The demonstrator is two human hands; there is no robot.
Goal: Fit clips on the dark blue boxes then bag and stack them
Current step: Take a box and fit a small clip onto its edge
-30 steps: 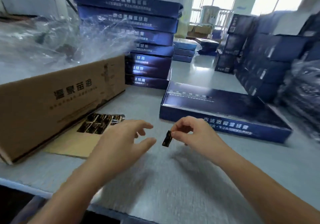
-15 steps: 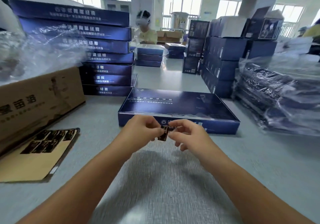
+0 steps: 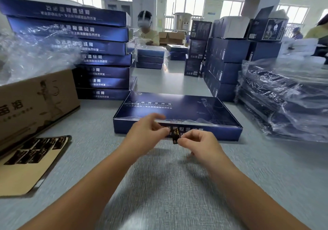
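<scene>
Far left: cardboard carton (image 3: 33, 103) on the counter (image 3: 177, 185), clear plastic film (image 3: 35, 55) heaped on top. In front of it, a tan backing sheet (image 3: 26, 165) lies flat with dark clips in rows (image 3: 37, 149) at its far end. Behind the carton, a stack of dark blue boxes (image 3: 92, 52), seven high as far as I can count, edges roughly flush.

Centre: one dark blue box (image 3: 177, 112) lies flat, lid closed, long front wall facing the camera. Both hands sit right at that front wall, near its middle.
- Left hand (image 3: 147, 135): fingers loosely spread, index reaching over the box's front top edge; thumb tip close to the clip — contact blurred, can't tell if it grips.
- Clip (image 3: 175, 137): small, dark with a gold mark, upright, just in front of the front wall, between the two hands.
- Right hand (image 3: 198, 144): pinches the clip's right side between thumb and index, other fingers curled under.

Open counter: a wide bare strip between the box and the near edge, under the forearms; a gap between the box and the carton on the left.

Right: bagged boxes (image 3: 284, 98) stacked under plastic, near the flat box's right end — narrow gap. Behind, taller blue cartons (image 3: 227, 59). Another person (image 3: 147, 32) works at the far end.
</scene>
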